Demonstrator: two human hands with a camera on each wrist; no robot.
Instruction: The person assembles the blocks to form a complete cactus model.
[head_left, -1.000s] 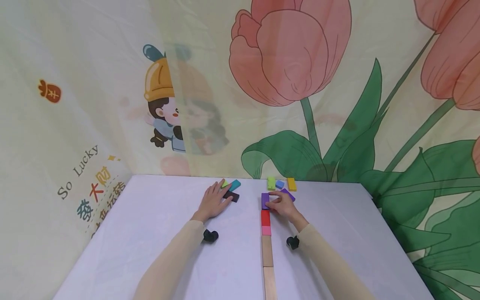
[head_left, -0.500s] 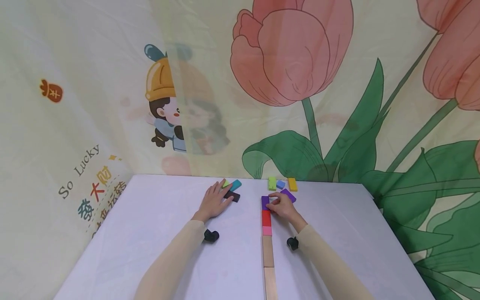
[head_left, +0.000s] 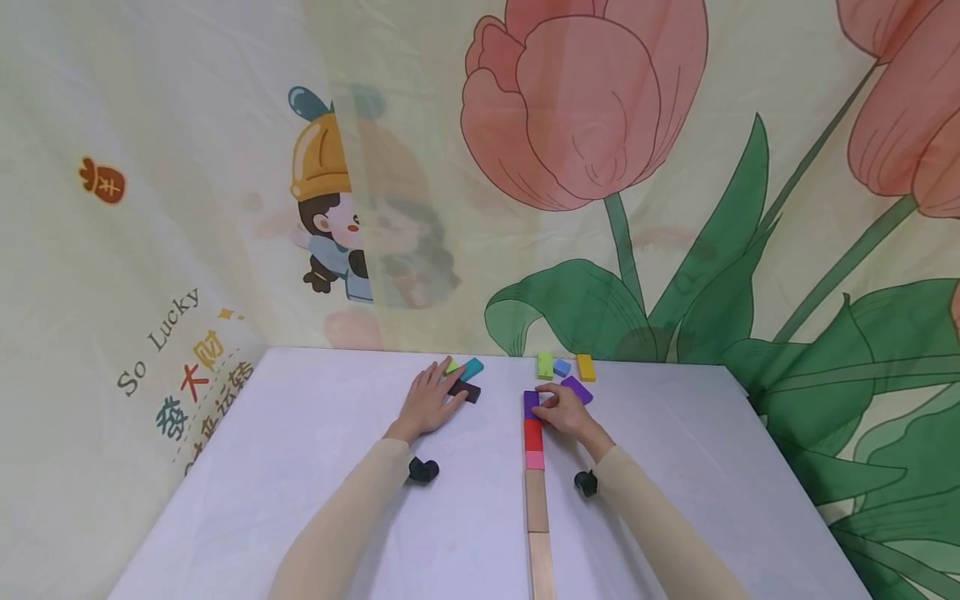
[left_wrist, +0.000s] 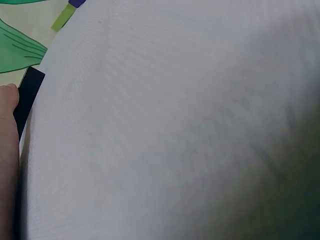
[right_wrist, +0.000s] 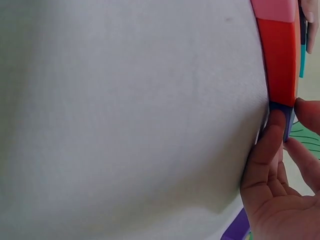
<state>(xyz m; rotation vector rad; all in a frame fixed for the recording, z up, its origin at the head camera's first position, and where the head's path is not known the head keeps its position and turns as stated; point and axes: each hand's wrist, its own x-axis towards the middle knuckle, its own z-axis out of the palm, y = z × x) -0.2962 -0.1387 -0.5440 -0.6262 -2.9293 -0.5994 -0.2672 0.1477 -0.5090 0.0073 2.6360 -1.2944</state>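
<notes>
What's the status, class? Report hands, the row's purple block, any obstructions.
Right hand pinching purple block, which meets red block. Left hand touching black block. Second purple block lies near right hand; nothing visible in the way.

White table [head_left: 285, 433] with one straight block row [head_left: 536, 500] and several loose blocks [head_left: 586, 368]

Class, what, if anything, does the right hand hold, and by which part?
The purple block ending the row, by its right side and far end.
</notes>
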